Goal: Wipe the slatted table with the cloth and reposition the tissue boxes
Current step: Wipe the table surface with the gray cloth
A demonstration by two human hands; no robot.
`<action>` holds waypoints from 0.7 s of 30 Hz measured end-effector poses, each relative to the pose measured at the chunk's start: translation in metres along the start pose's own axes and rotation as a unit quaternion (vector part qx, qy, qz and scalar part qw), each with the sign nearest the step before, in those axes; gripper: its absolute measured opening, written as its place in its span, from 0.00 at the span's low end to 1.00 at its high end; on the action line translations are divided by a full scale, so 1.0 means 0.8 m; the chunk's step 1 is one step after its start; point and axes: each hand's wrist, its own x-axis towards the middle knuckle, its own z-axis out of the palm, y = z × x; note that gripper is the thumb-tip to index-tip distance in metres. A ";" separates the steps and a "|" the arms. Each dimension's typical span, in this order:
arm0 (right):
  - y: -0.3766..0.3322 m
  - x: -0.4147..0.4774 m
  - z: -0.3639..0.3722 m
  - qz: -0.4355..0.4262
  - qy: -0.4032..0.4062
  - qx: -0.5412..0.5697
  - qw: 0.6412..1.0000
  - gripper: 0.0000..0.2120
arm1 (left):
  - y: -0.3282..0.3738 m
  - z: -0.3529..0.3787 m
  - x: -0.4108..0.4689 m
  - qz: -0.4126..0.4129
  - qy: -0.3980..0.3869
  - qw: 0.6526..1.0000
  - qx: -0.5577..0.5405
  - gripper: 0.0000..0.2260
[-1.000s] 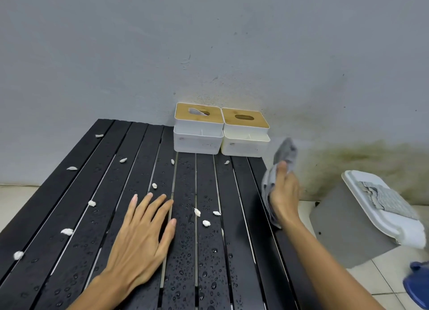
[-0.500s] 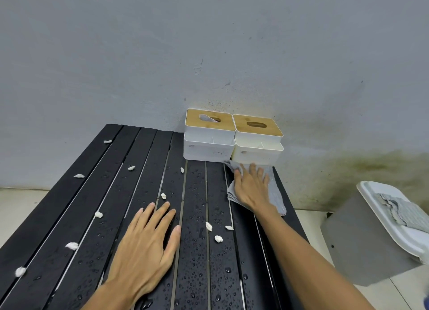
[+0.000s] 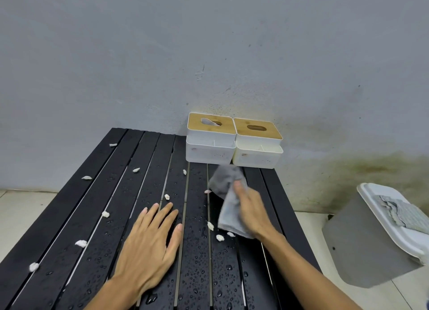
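Observation:
The black slatted table (image 3: pixel 76 217) is wet with droplets and dotted with several white tissue scraps, such as one scrap (image 3: pixel 105 214). Two white tissue boxes with wooden lids stand side by side at the far edge against the wall: the left tissue box (image 3: pixel 210 138) and the right tissue box (image 3: pixel 257 143). My right hand (image 3: pixel 251 211), blurred by motion, presses a grey cloth (image 3: pixel 226 189) onto the slats just in front of the boxes. My left hand (image 3: pixel 148 242) lies flat on the table with fingers spread and nothing in it.
A grey bin (image 3: pixel 362 247) with a white lid stands on the tiled floor right of the table, a patterned grey cloth (image 3: pixel 404 214) draped over its lid. The grey wall (image 3: pixel 209 54) runs directly behind the boxes, stained at lower right.
My right hand brought the cloth down from the air at the table's right edge onto the slats, then swept it left and toward me. The left hand has stayed flat.

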 end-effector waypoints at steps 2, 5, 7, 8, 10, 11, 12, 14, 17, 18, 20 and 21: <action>-0.004 -0.004 -0.021 0.067 0.103 0.077 0.989 0.31 | -0.001 -0.001 0.001 -0.001 0.002 1.000 -0.007 0.28; -0.017 -0.002 -0.060 0.105 0.251 0.082 0.959 0.27 | -0.002 -0.003 0.003 -0.007 0.012 1.000 -0.022 0.28; -0.019 0.004 -0.073 0.074 0.291 0.013 0.954 0.26 | -0.005 -0.005 0.008 -0.010 0.023 0.999 -0.032 0.27; -0.020 0.008 -0.074 0.055 0.284 -0.043 0.956 0.26 | -0.006 -0.007 0.011 -0.012 0.028 0.999 -0.035 0.27; -0.006 0.022 -0.062 0.037 0.214 -0.141 0.966 0.27 | -0.012 -0.009 0.018 -0.020 0.035 0.999 -0.035 0.27; 0.006 0.030 -0.051 0.042 0.159 -0.199 0.966 0.30 | -0.014 -0.010 0.020 -0.027 0.034 0.998 -0.034 0.27; 0.018 0.037 -0.039 0.058 0.100 -0.265 0.957 0.34 | -0.016 -0.010 0.022 -0.033 0.031 0.998 -0.037 0.28; 0.035 0.050 -0.009 0.087 0.031 -0.354 0.931 0.35 | -0.019 -0.009 0.022 -0.042 0.021 0.998 -0.050 0.31; 0.020 0.063 0.026 0.074 -0.001 -0.358 0.931 0.30 | -0.018 -0.008 0.021 -0.048 0.010 0.995 -0.088 0.35; 0.011 0.067 0.036 0.064 -0.014 -0.351 0.934 0.30 | -0.019 -0.007 0.021 -0.050 0.011 0.994 -0.098 0.35; 0.003 0.078 0.058 0.050 -0.045 -0.346 0.936 0.29 | -0.020 -0.007 0.022 -0.048 0.010 0.993 -0.103 0.35; 0.000 0.083 0.069 0.046 -0.059 -0.343 0.936 0.29 | -0.019 -0.007 0.021 -0.049 0.010 0.993 -0.105 0.35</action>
